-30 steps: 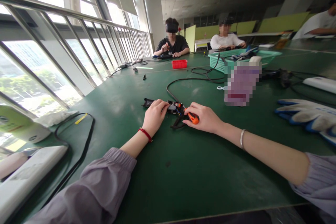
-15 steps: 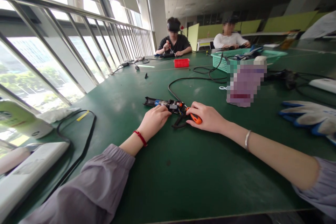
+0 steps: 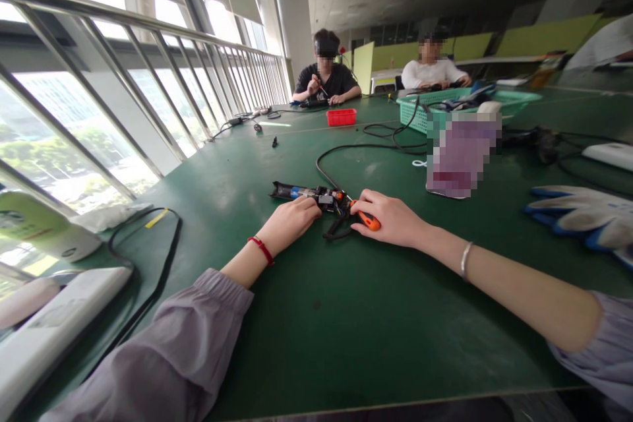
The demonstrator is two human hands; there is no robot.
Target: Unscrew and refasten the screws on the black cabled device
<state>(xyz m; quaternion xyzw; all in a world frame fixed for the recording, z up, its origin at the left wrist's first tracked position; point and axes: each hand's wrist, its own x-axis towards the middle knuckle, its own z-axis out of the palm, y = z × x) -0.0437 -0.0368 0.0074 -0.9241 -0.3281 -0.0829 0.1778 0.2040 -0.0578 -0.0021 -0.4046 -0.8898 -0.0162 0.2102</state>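
Observation:
An opened corded electric tool (image 3: 326, 200) lies on the green table, its black housing stretching to the left. Wires, a blue part and small orange parts show inside it. My left hand (image 3: 295, 219) is closed on the tool's near side, fingers bunched; the exact grip point is hidden behind them. From the right, my right hand (image 3: 388, 216) grips the orange-and-black handle of a screwdriver (image 3: 368, 220). Its shaft points up and left into the tool's right part; whether the tip sits on a screw is too small to tell. A black cable (image 3: 319, 161) curves away behind the tool.
Behind are a red tray (image 3: 341, 117), a green basket (image 3: 415, 115) of parts and a blurred-out phone (image 3: 459, 158). Gloves (image 3: 581, 214) lie at right. A white power strip (image 3: 64, 316) and a green bottle (image 3: 44, 227) stand at left. Two people sit across the table.

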